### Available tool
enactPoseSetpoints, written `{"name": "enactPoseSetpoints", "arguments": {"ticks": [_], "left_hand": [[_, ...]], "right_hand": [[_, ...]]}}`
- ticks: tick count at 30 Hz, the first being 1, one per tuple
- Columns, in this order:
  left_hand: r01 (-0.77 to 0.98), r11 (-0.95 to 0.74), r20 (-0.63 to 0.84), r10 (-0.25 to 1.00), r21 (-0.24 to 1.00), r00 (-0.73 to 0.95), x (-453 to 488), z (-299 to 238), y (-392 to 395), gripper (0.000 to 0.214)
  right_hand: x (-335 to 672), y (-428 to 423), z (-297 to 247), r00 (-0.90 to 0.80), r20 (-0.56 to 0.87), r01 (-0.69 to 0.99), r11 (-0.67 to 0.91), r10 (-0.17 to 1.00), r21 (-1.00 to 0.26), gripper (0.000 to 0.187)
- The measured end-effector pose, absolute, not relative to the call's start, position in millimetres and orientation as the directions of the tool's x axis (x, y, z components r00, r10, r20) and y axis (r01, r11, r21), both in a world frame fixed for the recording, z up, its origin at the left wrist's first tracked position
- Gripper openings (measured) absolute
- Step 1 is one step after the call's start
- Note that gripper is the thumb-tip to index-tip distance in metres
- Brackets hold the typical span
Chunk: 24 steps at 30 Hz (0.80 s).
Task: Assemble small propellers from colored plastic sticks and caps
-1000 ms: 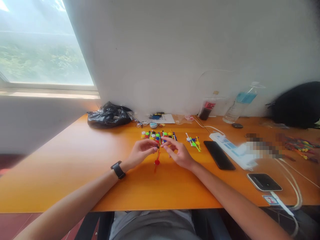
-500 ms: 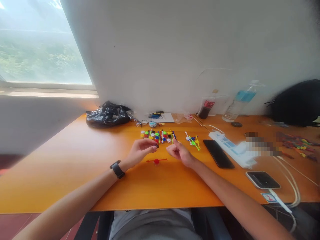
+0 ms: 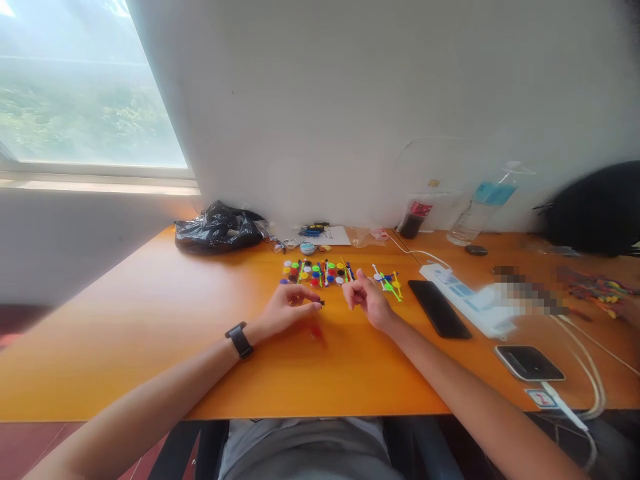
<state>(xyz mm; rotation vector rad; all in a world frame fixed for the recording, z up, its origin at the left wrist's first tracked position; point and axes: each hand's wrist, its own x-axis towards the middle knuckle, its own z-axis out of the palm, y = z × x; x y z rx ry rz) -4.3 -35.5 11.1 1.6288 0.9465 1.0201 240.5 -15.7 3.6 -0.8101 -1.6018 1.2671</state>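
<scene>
My left hand rests low on the orange table, wearing a black wrist band. Its thumb and forefinger pinch a small dark piece. A red disc piece lies blurred on the table just below those fingers. My right hand hovers to the right with its fingers curled in; what they hold, if anything, is hidden. It is next to a small cluster of green, yellow and blue sticks. A row of coloured discs and sticks lies just beyond both hands.
A black plastic bag sits at the back left. Right of the hands lie a black phone, a white power strip and a second device on a cable. Bottles and a black bag stand along the wall.
The red stick with its disc left my hands and dropped flat onto the table. My left hand sank toward the table; my right hand drew back to the right and curled.
</scene>
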Motion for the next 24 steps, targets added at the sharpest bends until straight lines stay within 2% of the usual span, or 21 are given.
{"name": "enactPoseSetpoints", "arguments": {"ticks": [5,9,12,17,20,24], "left_hand": [[-0.065,-0.182,0.192,0.950,0.981,0.245,-9,8,-27,0.029],[-0.215,-0.153,0.190,0.968,0.965,0.163,-13,2,-17,0.023],[-0.367,-0.054,0.136,0.970,0.929,0.200,-14,-1,-11,0.022],[-0.497,0.133,0.013,0.960,0.858,0.280,-13,-2,-7,0.030],[-0.467,0.137,0.001,0.959,0.873,0.283,-12,-5,-6,0.031],[-0.193,-0.009,0.061,0.962,0.981,0.264,-12,-7,-10,0.031]], "right_hand": [[241,-14,2,-0.359,0.265,-0.011,0.280,0.895,-0.960,0.075],[236,-22,7,-0.405,0.307,0.141,0.390,0.861,-0.910,0.046],[229,-30,9,-0.517,0.342,0.261,0.525,0.785,-0.810,0.029],[218,-40,5,-0.721,0.325,0.243,0.663,0.612,-0.708,0.039],[215,-41,2,-0.791,0.262,0.233,0.669,0.553,-0.706,0.023],[218,-39,0,-0.772,0.234,0.310,0.671,0.591,-0.674,0.015]]}}
